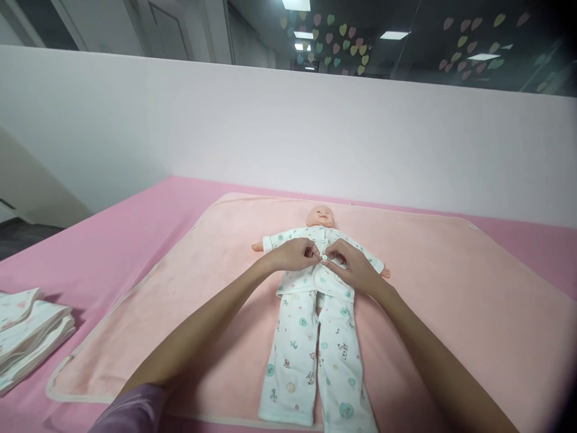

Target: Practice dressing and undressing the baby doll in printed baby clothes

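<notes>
A baby doll [321, 216] lies on its back, arms spread, dressed in a white patterned jacket [336, 281] and matching trousers [295, 355]. Over its chest, my left hand [298, 254] pinches the jacket's front edge beside a small white button [324, 257]. From the other side my right hand [351, 261] closes thumb and finger at the same button and cloth. The two hands' fingertips almost meet there. Above them the jacket front lies together up to the neck; below, its hem rests over the top of the trousers.
Under the doll spreads a peach blanket [202, 337] with a pale edge, on a pink table cover [135, 210]. Folded patterned cloths [33, 337] are stacked at the left edge. A white partition [288, 126] rises behind, with dark glass [415, 60] bearing heart stickers above it.
</notes>
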